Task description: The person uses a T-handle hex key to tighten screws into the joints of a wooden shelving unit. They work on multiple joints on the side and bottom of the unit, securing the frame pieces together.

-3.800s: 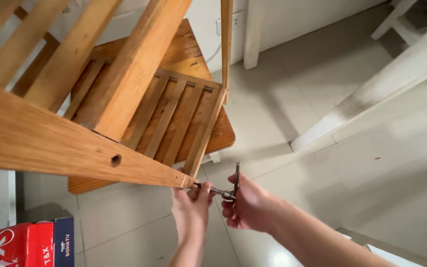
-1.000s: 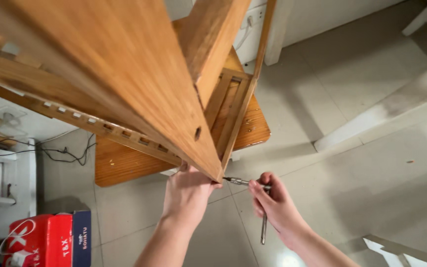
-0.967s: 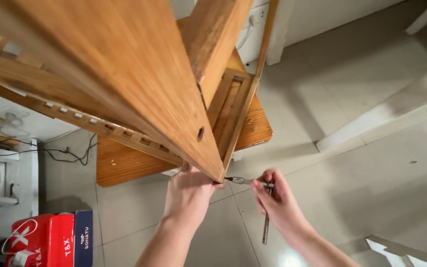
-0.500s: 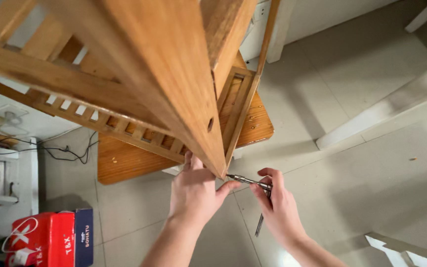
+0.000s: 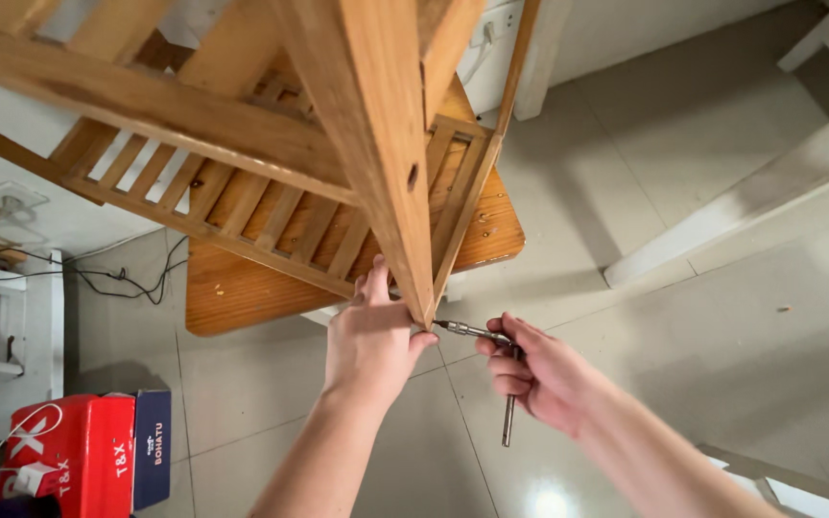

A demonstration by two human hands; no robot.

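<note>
A slatted wooden frame (image 5: 271,163) fills the upper part of the head view, and its thick wooden leg (image 5: 376,144) ends near the middle. My left hand (image 5: 368,341) grips the bottom end of that leg. My right hand (image 5: 539,374) is closed around an L-shaped metal hex key (image 5: 508,422). The short arm of the key points left, and its tip meets the foot of the leg. The key's long arm hangs down below my fingers.
A wooden tabletop panel (image 5: 242,288) lies on the tiled floor under the frame. A red and dark blue box (image 5: 88,456) stands at the lower left. Cables (image 5: 98,273) run along the floor at the left. White wooden parts (image 5: 741,201) lie at the right.
The frame has swung in view, so the leg now stands more upright. My left hand stays on the leg's end. My right hand has turned the key, whose long arm now hangs down.
</note>
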